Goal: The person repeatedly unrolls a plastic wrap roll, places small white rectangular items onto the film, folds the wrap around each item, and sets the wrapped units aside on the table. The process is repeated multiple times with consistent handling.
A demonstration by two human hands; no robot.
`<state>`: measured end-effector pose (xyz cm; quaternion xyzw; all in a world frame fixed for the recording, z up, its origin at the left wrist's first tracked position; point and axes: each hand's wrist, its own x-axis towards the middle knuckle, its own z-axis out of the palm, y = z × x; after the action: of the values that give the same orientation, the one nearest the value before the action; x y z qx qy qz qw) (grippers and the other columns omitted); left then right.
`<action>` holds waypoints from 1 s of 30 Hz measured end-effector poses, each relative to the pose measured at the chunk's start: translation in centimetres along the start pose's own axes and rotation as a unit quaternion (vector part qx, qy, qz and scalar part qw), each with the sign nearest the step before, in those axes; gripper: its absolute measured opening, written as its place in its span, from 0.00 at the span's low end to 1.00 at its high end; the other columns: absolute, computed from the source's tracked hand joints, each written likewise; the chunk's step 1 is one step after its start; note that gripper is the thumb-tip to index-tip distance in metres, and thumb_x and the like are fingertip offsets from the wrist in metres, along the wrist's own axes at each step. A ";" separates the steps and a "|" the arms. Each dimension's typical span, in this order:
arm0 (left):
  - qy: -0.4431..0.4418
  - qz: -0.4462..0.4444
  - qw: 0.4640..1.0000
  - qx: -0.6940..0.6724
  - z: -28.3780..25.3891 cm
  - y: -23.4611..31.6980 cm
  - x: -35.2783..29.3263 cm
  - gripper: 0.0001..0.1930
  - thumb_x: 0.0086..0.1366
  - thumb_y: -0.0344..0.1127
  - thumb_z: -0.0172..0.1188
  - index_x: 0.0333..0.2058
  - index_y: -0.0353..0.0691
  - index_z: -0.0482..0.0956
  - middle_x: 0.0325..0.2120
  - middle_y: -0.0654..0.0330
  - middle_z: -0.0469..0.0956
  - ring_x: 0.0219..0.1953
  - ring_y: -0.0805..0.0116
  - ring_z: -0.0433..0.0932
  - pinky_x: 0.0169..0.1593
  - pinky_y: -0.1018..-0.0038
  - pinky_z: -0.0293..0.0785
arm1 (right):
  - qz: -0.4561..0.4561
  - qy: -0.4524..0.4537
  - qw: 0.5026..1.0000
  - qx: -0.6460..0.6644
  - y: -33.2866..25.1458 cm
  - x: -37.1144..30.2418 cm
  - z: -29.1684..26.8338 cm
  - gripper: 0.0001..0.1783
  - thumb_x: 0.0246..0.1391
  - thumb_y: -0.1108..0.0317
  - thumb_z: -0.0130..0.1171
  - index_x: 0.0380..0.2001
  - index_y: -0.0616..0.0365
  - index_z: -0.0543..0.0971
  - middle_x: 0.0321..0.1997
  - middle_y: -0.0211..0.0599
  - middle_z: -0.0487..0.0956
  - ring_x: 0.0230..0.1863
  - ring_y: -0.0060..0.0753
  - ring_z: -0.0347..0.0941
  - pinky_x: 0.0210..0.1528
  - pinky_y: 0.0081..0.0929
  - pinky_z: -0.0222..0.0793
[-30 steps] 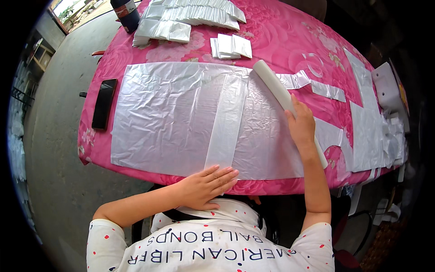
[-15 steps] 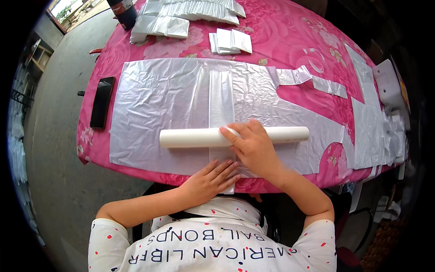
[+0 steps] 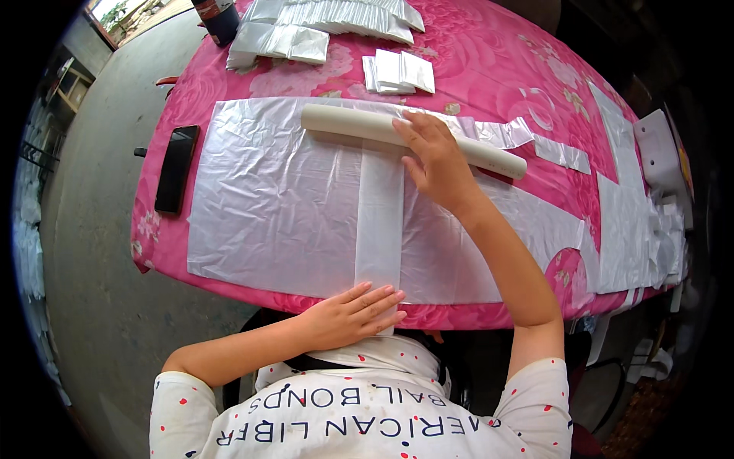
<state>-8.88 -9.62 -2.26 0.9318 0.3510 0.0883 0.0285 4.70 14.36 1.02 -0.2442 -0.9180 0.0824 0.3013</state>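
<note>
A translucent white plastic sheet [image 3: 267, 199] lies spread over the pink table, with a cut-out at its right end. A folded plastic strip [image 3: 380, 222] runs across its middle, from the far side to the near table edge. My left hand [image 3: 355, 310] lies flat on the strip's near end, fingers stretched and slightly spread. At the sheet's far side rests a white tube [image 3: 344, 125], slanting down toward the right. My right hand [image 3: 436, 153] lies over the tube's middle, fingers stretched across it and thumb apart on the near side; it does not wrap round the tube.
A black phone [image 3: 177, 170] lies left of the sheet. Beyond it are stacks of folded plastic [image 3: 306, 42], a smaller folded pile [image 3: 399, 70] and a dark bottle [image 3: 218, 21]. More plastic sheets [image 3: 623, 229] and a white box [image 3: 657, 145] stand at the right edge.
My right hand has moved away from me with the tube, from the sheet's near half to its far side; the tube now slants. My left hand stays near the table edge, shifted slightly nearer.
</note>
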 end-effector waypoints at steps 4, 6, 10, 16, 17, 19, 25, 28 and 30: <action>0.015 -0.001 1.000 -0.014 -1.0 -0.4 -0.6 0.22 0.59 0.38 0.46 0.53 0.45 0.68 0.57 0.56 0.63 0.60 0.63 0.61 0.62 0.65 0.55 | -0.036 -0.147 0.981 0.122 -3.7 -3.7 -1.9 0.29 0.36 0.81 0.55 0.48 0.59 0.71 0.51 0.43 0.70 0.55 0.45 0.64 0.56 0.37 0.62; 0.018 0.002 0.999 -0.035 -1.0 -0.7 -0.9 0.20 0.59 0.36 0.47 0.51 0.44 0.70 0.56 0.56 0.64 0.59 0.63 0.63 0.61 0.65 0.57 | -0.065 -0.207 0.962 0.165 -5.2 -5.9 -2.1 0.30 0.34 0.80 0.55 0.48 0.61 0.71 0.52 0.42 0.70 0.56 0.45 0.63 0.56 0.37 0.62; 0.064 -0.004 0.984 -0.164 -0.6 -1.3 -1.5 0.22 0.55 0.32 0.52 0.50 0.41 0.70 0.54 0.56 0.67 0.57 0.61 0.65 0.58 0.64 0.62 | -0.049 -0.221 0.951 0.213 -7.4 -8.4 -2.7 0.29 0.35 0.80 0.55 0.48 0.59 0.71 0.51 0.42 0.71 0.54 0.46 0.65 0.55 0.37 0.63; 0.131 -0.060 0.959 -0.246 -2.3 -2.7 -0.5 0.31 0.44 0.30 0.59 0.52 0.37 0.67 0.53 0.53 0.66 0.55 0.57 0.66 0.58 0.63 0.63 | -0.008 -0.174 0.971 0.162 -8.2 -9.4 -2.1 0.28 0.35 0.78 0.58 0.47 0.59 0.72 0.52 0.42 0.70 0.51 0.46 0.66 0.53 0.37 0.65; 0.124 -0.077 0.967 -0.208 -2.7 -3.0 0.1 0.33 0.42 0.30 0.60 0.52 0.37 0.67 0.53 0.53 0.66 0.54 0.57 0.67 0.57 0.63 0.63 | -0.013 -0.162 0.976 0.149 -8.2 -9.5 -1.8 0.27 0.35 0.77 0.58 0.46 0.59 0.73 0.51 0.41 0.71 0.50 0.46 0.67 0.52 0.36 0.65; 0.130 -0.110 0.976 -0.134 -2.2 -3.5 0.5 0.32 0.42 0.32 0.59 0.51 0.35 0.67 0.50 0.52 0.69 0.53 0.57 0.68 0.56 0.63 0.63 | -0.022 -0.137 0.983 0.121 -8.2 -9.7 -1.4 0.25 0.35 0.76 0.59 0.44 0.58 0.74 0.50 0.41 0.71 0.49 0.45 0.68 0.50 0.35 0.67; 0.139 -0.149 0.973 -0.112 -1.9 -4.0 1.2 0.30 0.42 0.29 0.56 0.50 0.33 0.68 0.47 0.52 0.71 0.50 0.56 0.70 0.54 0.63 0.66 | -0.034 -0.109 0.988 0.106 -8.0 -9.8 -1.2 0.21 0.37 0.77 0.59 0.41 0.59 0.76 0.47 0.39 0.73 0.45 0.43 0.71 0.45 0.32 0.70; 0.165 -0.169 0.962 -0.139 -2.5 -3.8 1.6 0.30 0.42 0.29 0.57 0.49 0.32 0.69 0.45 0.52 0.73 0.46 0.55 0.73 0.50 0.64 0.69 | -0.019 -0.099 0.987 0.122 -7.9 -9.4 -1.6 0.20 0.37 0.76 0.59 0.39 0.59 0.77 0.42 0.38 0.76 0.42 0.41 0.73 0.43 0.32 0.70; 0.182 -0.205 0.946 -0.171 -2.2 -3.9 1.7 0.27 0.46 0.29 0.56 0.49 0.32 0.69 0.44 0.51 0.73 0.43 0.54 0.74 0.46 0.65 0.70 | 0.013 -0.101 0.984 0.147 -7.7 -8.8 -1.8 0.16 0.39 0.75 0.59 0.37 0.59 0.78 0.36 0.37 0.78 0.37 0.41 0.74 0.39 0.30 0.70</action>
<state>-10.61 -5.57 -0.35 0.7888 0.5136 0.3074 0.1400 8.86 3.34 0.26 -0.1992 -0.9184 0.2447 0.2388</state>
